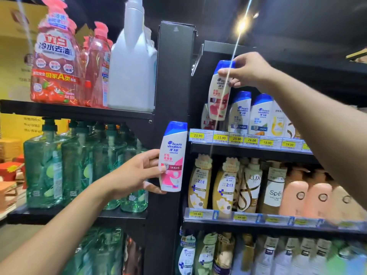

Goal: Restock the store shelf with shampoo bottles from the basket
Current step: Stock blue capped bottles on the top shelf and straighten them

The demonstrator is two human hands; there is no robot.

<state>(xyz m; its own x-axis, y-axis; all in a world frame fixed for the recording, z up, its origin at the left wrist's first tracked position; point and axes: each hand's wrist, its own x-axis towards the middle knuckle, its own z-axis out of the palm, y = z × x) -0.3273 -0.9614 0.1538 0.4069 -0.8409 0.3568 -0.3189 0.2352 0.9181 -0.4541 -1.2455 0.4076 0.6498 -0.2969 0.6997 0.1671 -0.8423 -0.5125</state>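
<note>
While the right hand (248, 70) holds the raised shampoo bottle (218, 96) at the top shelf (248, 144), the left hand (137, 173) holds the second shampoo bottle (173, 155) lower down, in front of the black post (170, 76) between the two shelf units. The right hand pinches the raised shampoo bottle at its blue cap and neck, with thumb and fingers closed on it. This bottle is white with a pink label. It hangs a little tilted, and its lower end is over the left end of the top shelf, above the first yellow price tag (198, 135). I cannot tell if its bottom touches the shelf. Just behind it stands a similar bottle (206, 120), and to the right stand two blue-capped bottles (240, 114) side by side. The left hand grips the second shampoo bottle around its lower half; the thumb presses on the front label and the fingers are curled behind. This bottle is upright and apart from any shelf. On the shelf below stand golden bottles (199, 185) and peach bottles (296, 197). On the left unit are red soap bottles (55, 62), a white jug (132, 72) and green bottles (43, 167).
</note>
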